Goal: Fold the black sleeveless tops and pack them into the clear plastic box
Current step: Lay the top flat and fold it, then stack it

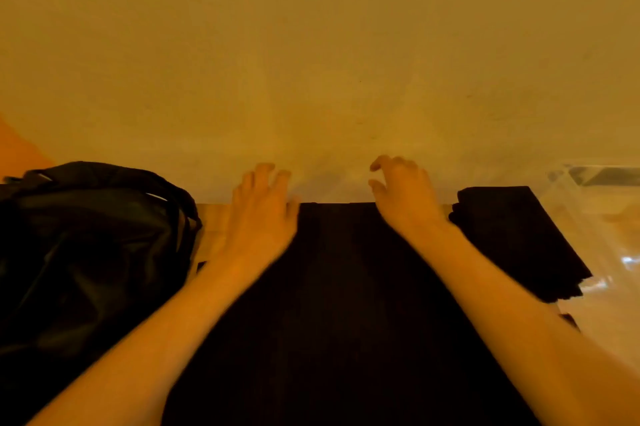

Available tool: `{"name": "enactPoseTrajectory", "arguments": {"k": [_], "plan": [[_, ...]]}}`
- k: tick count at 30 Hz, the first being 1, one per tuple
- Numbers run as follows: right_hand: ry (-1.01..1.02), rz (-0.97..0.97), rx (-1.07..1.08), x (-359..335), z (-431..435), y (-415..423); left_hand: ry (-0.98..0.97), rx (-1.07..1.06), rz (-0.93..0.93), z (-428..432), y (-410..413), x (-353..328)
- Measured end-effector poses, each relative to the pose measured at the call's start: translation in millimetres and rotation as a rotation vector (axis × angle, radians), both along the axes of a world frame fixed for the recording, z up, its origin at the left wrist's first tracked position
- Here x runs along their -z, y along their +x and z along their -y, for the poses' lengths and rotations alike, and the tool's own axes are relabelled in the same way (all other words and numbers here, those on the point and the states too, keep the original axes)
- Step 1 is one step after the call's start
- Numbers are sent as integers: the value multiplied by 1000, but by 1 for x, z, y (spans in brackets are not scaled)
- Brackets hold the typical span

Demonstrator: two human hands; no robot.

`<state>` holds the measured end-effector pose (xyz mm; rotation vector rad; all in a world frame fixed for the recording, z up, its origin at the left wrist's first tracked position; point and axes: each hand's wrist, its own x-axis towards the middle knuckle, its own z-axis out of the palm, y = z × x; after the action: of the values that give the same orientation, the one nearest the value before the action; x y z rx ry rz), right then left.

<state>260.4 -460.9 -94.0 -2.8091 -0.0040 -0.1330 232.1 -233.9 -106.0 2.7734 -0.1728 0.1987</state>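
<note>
A black top [346, 304] is laid flat and lengthwise on the tabletop [212, 228], its far edge drawn up square against the foot of the wall [311, 62], presumably so that a straight edge is given to fold from. The left hand [261, 214] is held over the far left corner of the cloth and the right hand [407, 198] over the far right corner, a placement suited to taking both corners at once. The left fingers [266, 172] are seen spread and fairly straight, the right fingers [391, 162] loosely hooked, and nothing is gripped by either (both hands are blurred, so contact with the cloth cannot be judged). A folded stack [512, 238] of black cloth is set just to the right of the top, touching or nearly touching the clear plastic box [595, 211], which is kept at the right edge, probably so that finished pieces need only a short carry. A black bag [90, 245] is parked at the left, out of the folding area. The packing is judged not yet done.
</note>
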Motion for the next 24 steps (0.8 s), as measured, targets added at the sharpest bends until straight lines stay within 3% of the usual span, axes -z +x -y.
{"name": "enactPoseTrajectory", "arguments": {"k": [2, 5, 8, 13, 19, 24], "plan": [[-48, -11, -36, 4, -12, -52, 158, 7, -170, 14, -54, 5], [-163, -157, 11, 16, -16, -114, 305, -49, -250, 8, -111, 23], [-266, -207, 57, 34, -9, -152, 297, -119, -260, -15, -131, 40], [-249, -164, 118, 53, -2, -163, 292, -117, -221, -46, -119, 45], [-311, -95, 76, 40, -1, -170, 196, -71, -184, -43, -140, 24], [-304, -154, 8, 54, 0, -199, 284, -96, -218, -39, -192, 39]]}}
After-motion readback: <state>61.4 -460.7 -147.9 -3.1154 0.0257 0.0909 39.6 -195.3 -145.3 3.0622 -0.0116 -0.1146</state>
